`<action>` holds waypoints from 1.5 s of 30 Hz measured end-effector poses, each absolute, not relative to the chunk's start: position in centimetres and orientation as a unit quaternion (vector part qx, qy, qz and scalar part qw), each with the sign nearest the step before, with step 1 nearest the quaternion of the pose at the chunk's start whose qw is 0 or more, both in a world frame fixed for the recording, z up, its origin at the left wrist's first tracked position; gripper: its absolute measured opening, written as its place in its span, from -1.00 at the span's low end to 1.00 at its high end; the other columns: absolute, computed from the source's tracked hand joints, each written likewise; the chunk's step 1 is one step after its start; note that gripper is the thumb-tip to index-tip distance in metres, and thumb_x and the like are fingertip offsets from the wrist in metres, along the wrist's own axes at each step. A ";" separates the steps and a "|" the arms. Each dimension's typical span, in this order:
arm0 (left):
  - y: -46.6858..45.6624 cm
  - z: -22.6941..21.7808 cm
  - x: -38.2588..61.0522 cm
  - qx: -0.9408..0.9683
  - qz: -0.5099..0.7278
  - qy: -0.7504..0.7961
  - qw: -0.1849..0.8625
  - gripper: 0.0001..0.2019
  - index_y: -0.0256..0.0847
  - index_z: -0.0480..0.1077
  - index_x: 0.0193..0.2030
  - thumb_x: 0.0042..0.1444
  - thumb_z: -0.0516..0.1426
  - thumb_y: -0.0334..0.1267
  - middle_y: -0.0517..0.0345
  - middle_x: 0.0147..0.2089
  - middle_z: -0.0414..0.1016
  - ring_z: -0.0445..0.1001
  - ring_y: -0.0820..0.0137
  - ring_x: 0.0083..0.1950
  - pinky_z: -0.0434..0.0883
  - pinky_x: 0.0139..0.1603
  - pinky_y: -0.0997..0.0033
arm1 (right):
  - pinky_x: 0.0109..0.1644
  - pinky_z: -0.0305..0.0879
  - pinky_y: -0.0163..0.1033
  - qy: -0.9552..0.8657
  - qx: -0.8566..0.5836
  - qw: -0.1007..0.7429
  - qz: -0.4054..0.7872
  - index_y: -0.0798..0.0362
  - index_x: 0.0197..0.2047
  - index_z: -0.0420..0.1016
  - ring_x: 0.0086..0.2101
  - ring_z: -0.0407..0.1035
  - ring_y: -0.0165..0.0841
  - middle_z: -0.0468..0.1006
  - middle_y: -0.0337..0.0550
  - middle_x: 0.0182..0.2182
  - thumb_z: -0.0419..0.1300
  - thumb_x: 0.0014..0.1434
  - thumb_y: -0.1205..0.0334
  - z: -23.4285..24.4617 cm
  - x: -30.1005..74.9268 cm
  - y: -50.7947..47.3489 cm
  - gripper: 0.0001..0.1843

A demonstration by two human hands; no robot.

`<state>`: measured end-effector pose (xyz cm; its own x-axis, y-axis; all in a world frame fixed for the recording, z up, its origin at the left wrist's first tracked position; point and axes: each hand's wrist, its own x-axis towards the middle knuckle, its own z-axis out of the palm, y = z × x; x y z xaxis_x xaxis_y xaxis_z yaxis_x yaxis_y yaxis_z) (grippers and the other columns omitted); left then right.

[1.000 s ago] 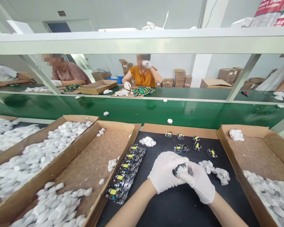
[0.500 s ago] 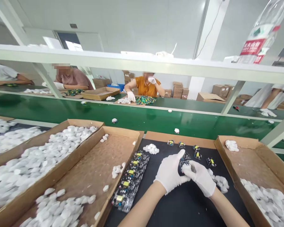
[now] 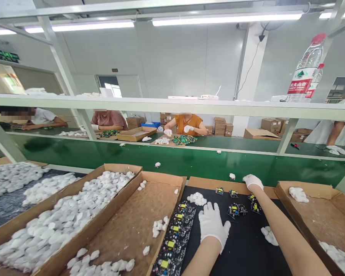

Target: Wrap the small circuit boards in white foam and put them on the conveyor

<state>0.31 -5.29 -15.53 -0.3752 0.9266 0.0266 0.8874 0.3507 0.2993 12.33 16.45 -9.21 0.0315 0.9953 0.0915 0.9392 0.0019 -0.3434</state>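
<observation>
My left hand (image 3: 213, 224), in a white glove, lies over the black mat with its fingers spread and nothing in it. Just beyond its fingertips is a small pile of white pads (image 3: 197, 198). My right hand (image 3: 253, 181), also gloved, reaches over the far edge of the mat beside the green belt. Its fingers are bent together, and what they hold, if anything, is hidden. Small circuit boards with yellow parts lie between the hands, one board (image 3: 233, 210) nearest the left. A joined panel of boards (image 3: 174, 239) lies left of my left hand.
Cardboard trays (image 3: 149, 178) of white pads stand at left, another tray (image 3: 313, 188) at right. More white pads (image 3: 269, 235) lie under my right forearm. A white-topped piece (image 3: 232, 176) sits on the green belt (image 3: 189, 163). Co-workers sit across it; bottles (image 3: 301, 82) stand on the shelf (image 3: 161, 104).
My hands were together around a small board with a white piece. They have parted: the right has moved forward to the belt, the left has opened. The view has tilted up.
</observation>
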 end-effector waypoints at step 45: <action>-6.7 -14.0 0.8 0.583 0.247 0.770 0.076 -0.72 -0.07 0.46 -0.07 0.18 -0.01 -0.17 0.05 -0.03 0.44 0.38 0.22 -0.03 0.29 0.02 0.22 | -0.58 0.23 -0.41 -0.704 -0.620 0.059 0.342 0.05 -0.36 0.50 -0.57 0.38 -0.43 0.60 -0.13 -0.41 0.14 -0.05 0.51 -8.3 22.4 0.2 -0.78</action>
<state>0.79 -6.69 -14.01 -0.3085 0.9359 0.1701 0.8605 0.1984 0.4693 22.45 0.23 -8.26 -0.2241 0.9132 -0.3404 0.8318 -0.0028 -0.5550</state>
